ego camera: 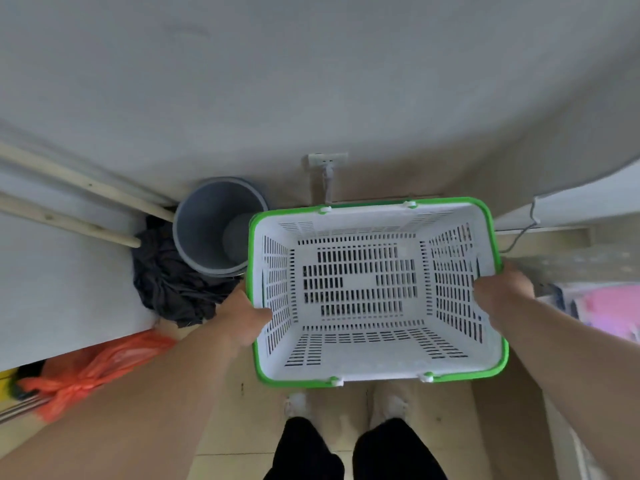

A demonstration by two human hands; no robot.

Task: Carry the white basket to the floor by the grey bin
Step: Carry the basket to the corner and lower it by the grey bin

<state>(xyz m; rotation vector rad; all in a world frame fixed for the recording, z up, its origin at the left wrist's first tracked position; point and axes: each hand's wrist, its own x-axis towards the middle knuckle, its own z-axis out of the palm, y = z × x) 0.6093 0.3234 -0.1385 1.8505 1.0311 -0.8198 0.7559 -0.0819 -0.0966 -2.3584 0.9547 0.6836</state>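
Note:
The white basket (377, 367) has slotted walls and a green rim, and it is empty. I hold it level in front of me, above the floor. My left hand (244, 315) grips its left side and my right hand (500, 289) grips its right side. The round grey bin (204, 223) stands against the wall just left of the basket; the basket's left far corner overlaps the bin's right edge in view.
A dark cloth heap (169, 282) lies left of the bin beside two wooden poles (86, 185). An orange plastic bag (90, 368) sits at lower left. A wall socket (327, 161) is behind the basket. Pink items (609, 306) lie at right. My feet (346, 407) stand on tile below.

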